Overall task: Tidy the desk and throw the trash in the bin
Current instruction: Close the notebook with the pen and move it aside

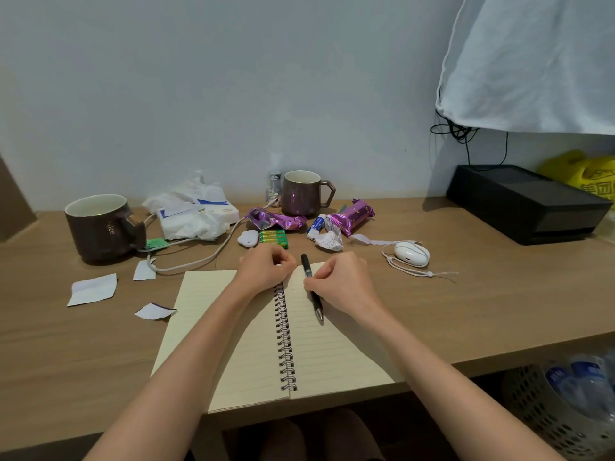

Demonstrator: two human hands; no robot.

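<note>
Right hand pinches pen on notebook; mug reads "ice".

I have one wide-angle head view, looking forward and down from close above the near edge of the desk toward the wall behind it.

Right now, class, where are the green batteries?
Head view: the green batteries lie mid-desk, just beyond the left hand, immediately right of the small white tag.
</note>
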